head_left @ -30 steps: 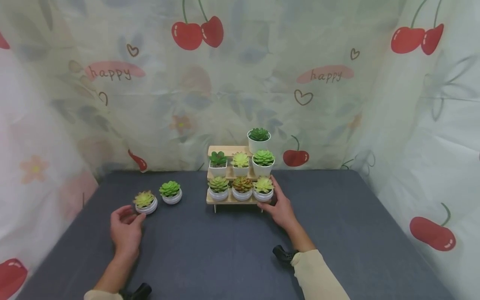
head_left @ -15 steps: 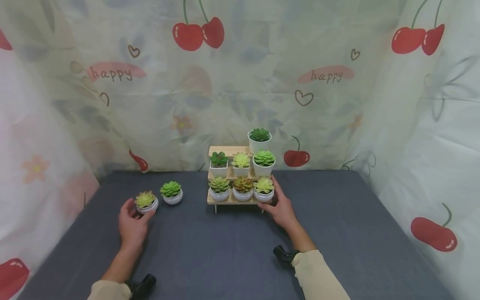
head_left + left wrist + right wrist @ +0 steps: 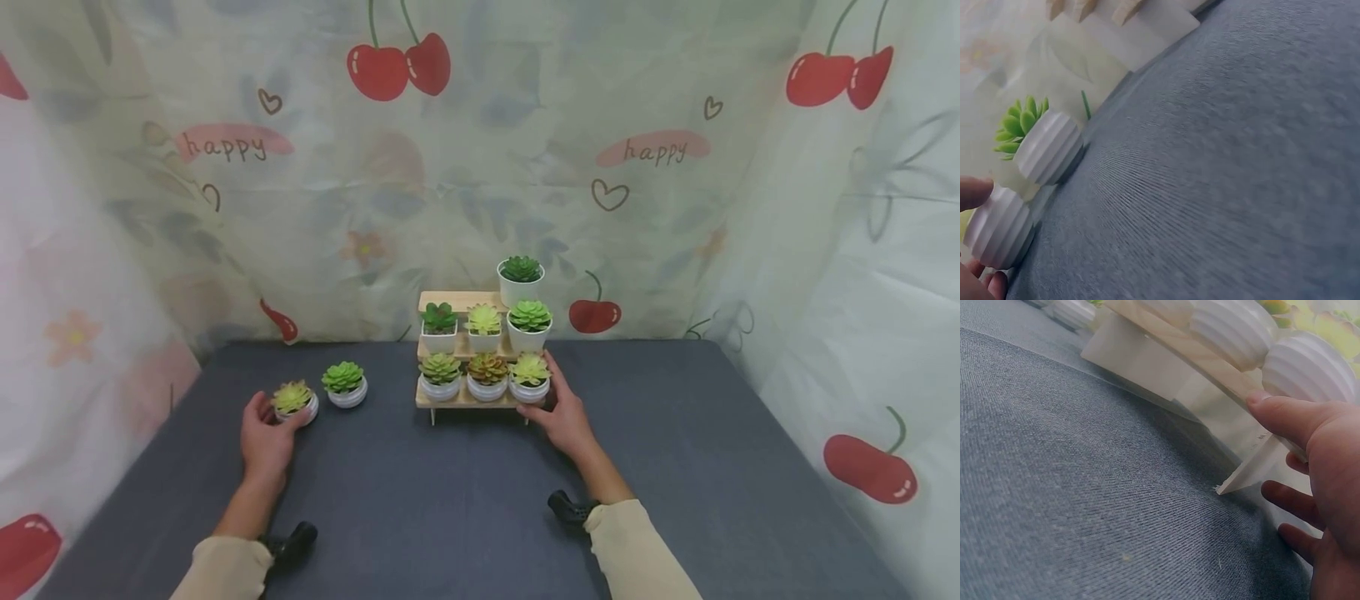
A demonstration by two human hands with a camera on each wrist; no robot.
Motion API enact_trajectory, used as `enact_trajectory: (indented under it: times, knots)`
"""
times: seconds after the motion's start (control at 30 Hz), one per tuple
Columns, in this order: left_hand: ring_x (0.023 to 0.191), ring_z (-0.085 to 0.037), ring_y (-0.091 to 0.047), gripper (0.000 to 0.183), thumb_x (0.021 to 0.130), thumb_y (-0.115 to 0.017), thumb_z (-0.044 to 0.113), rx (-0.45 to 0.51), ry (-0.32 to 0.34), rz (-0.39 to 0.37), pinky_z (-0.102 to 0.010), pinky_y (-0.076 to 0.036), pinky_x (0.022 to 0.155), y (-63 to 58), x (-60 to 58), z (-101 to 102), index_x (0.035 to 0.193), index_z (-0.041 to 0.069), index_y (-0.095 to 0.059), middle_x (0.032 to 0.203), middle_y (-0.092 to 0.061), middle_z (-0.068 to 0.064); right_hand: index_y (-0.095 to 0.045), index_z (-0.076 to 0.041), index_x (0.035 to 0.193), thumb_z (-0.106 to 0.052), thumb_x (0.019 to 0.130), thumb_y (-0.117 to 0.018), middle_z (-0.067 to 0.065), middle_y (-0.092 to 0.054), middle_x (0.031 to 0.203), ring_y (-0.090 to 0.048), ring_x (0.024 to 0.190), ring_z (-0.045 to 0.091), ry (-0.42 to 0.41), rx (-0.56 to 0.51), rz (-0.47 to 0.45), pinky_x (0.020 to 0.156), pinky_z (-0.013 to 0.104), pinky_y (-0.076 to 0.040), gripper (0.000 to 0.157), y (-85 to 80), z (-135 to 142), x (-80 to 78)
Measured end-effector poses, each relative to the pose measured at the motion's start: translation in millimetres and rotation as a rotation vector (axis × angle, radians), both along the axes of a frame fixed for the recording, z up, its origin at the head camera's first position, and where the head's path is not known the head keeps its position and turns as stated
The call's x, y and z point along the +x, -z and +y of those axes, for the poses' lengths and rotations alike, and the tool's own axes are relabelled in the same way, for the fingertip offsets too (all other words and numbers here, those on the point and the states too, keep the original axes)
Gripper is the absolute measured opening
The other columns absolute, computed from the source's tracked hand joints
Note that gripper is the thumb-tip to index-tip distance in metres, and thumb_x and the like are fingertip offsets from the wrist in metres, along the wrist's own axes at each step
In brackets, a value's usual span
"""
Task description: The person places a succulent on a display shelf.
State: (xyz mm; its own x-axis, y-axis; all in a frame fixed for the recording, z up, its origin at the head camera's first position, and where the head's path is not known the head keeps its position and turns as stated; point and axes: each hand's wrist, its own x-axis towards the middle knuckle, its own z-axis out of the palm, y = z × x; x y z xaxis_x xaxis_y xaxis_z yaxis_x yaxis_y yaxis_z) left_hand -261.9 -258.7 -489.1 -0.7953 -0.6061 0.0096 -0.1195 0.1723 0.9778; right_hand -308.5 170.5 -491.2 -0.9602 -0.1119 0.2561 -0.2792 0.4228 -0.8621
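My left hand [image 3: 266,446] holds a small potted succulent [image 3: 291,397] with yellow-green leaves, at the left of the table. In the left wrist view its thumb [image 3: 974,191] lies against the ribbed white pot, and fingertips show under the other side. My right hand [image 3: 564,425] grips the right end of the lowest step of a three-tier wooden plant stand [image 3: 456,302]. Its thumb [image 3: 1272,409] rests on the board's front edge in the right wrist view, just below a white pot [image 3: 1310,369]; an index fingertip shows beneath the board.
A bright green succulent [image 3: 343,377] stands in a white pot right of my left hand. The stand carries three pots on each lower tier and one dark green succulent [image 3: 521,269] at the top right. A printed curtain [image 3: 480,150] hangs behind the dark table [image 3: 450,517].
My left hand has moved right and forward to the yellow-green succulent, and its fingers and thumb have closed round the pot. My right hand has stayed at the stand.
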Motion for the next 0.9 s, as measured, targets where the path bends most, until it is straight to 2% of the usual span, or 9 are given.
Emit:
enact_trajectory:
  times: [0.47, 0.6, 0.9]
  knots:
    - [0.136, -0.039, -0.031, 0.083, 0.087, -0.072, 0.013, -0.081, 0.094, -0.077, -0.049, -0.025, 0.11, -2.2, -7.2, -4.1, 0.152, -0.002, -0.023, 0.149, -0.032, -0.027, -0.018, -0.027, 0.157, -0.017, 0.08, -0.082, 0.012, -0.038, 0.151, -0.05, 0.125, 0.032, -0.004, 0.009, 0.017, 0.103, 0.053, -0.035, 0.101, -0.5, 3.3, -2.0]
    - [0.133, -0.04, -0.035, 0.079, 0.086, -0.072, 0.009, -0.098, 0.091, -0.073, -0.05, -0.026, 0.109, -1.1, -7.1, -3.8, 0.149, -0.006, -0.028, 0.145, -0.037, -0.029, -0.017, -0.026, 0.157, -0.016, 0.08, -0.082, 0.011, -0.037, 0.152, -0.051, 0.125, 0.033, -0.003, 0.01, 0.012, 0.103, 0.053, -0.035, 0.101, 0.0, 2.7, -1.2]
    - [0.131, -0.04, -0.038, 0.074, 0.084, -0.073, 0.01, -0.098, 0.049, -0.077, -0.05, -0.029, 0.107, 0.5, -6.7, -3.3, 0.146, -0.006, -0.035, 0.142, -0.041, -0.028, -0.018, -0.026, 0.157, -0.016, 0.08, -0.082, 0.013, -0.041, 0.149, -0.049, 0.126, 0.031, -0.002, 0.006, 0.014, 0.103, 0.052, -0.036, 0.101, 1.9, 1.2, -1.5]
